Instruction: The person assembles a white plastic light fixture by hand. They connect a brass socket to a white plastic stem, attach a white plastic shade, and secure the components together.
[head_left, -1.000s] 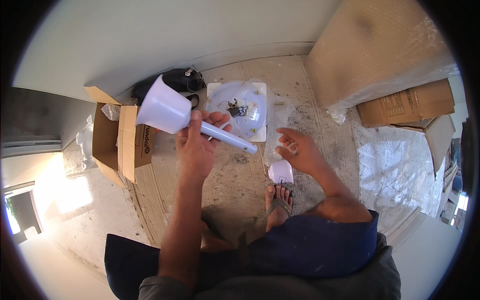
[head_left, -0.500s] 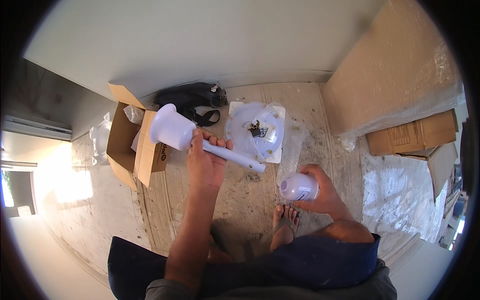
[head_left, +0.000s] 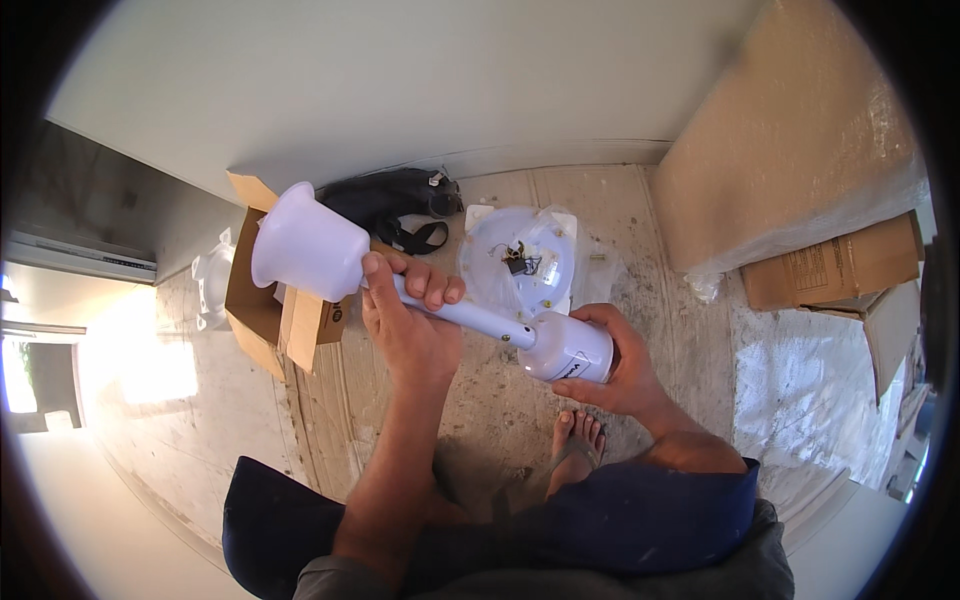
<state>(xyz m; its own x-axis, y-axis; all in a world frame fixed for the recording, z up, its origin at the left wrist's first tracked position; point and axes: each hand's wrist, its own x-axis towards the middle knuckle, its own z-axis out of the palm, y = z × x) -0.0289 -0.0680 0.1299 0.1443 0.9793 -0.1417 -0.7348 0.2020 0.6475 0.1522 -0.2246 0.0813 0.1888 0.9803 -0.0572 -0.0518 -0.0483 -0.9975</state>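
Left hand (head_left: 405,325) wrapped tight around a white tube (head_left: 470,320), gripping it just below a white bell-shaped cup (head_left: 305,245) fixed at the tube's upper-left end; the tube runs diagonally down to the right, held up above the floor (head_left: 500,410). Right hand (head_left: 620,365) clasps a white cylindrical cap (head_left: 570,350) from the right and below, fingers curled around it; the cap sits right at the tube's lower end, touching it, but whether it is seated on it cannot be told. Below the tube, on the floor toward the back wall: round white disc in clear plastic wrap (head_left: 520,260) with small dark hardware on it. Left of that, black bag with straps (head_left: 395,205) against the wall, and 1 open cardboard box (head_left: 265,310) partly behind the cup. Far right: large plastic-wrapped cardboard panel (head_left: 790,150) leaning, flat brown carton (head_left: 835,265) beside it. 1 bare foot in a sandal (head_left: 575,445) on the floor under the right hand.
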